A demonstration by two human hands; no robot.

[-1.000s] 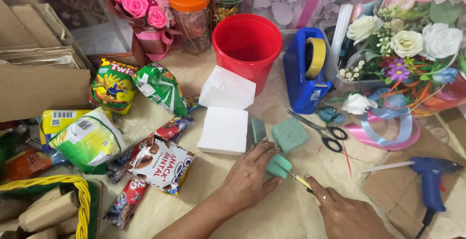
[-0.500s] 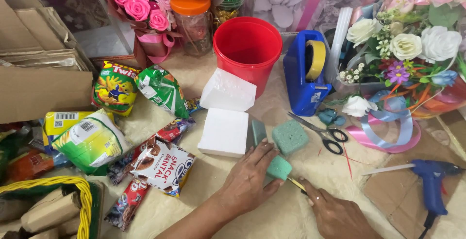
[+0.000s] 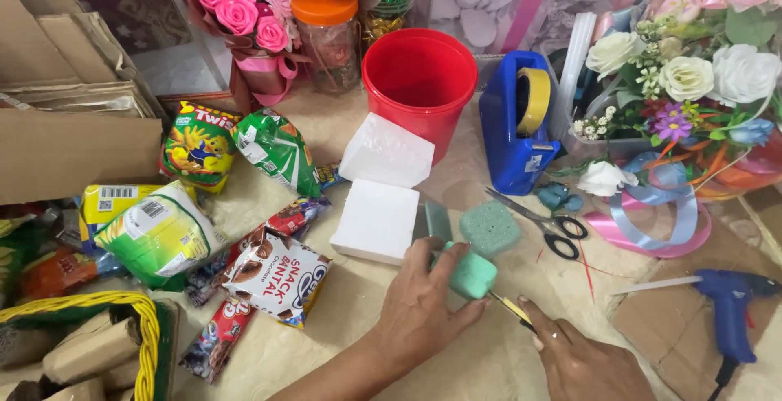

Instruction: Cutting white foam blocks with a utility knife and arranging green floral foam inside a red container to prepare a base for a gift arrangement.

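Left hand (image 3: 419,307) gripping a green foam piece (image 3: 472,275), lifted just off the tabletop (image 3: 358,303). Right hand (image 3: 574,360) closed on a yellow-handled knife (image 3: 511,307), blade touching the foam at 5 o'clock. Cut looks partly done: two more green foam chunks (image 3: 489,228) lying at 12 o'clock beside white foam blocks (image 3: 376,220). Trimming unfinished.

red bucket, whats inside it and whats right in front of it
Inside the red bucket only bare red wall shows; its bottom is out of sight below the rim. In front, a white foam block leans near its side, hiding the bucket's lower part, with a second white foam block nearer.
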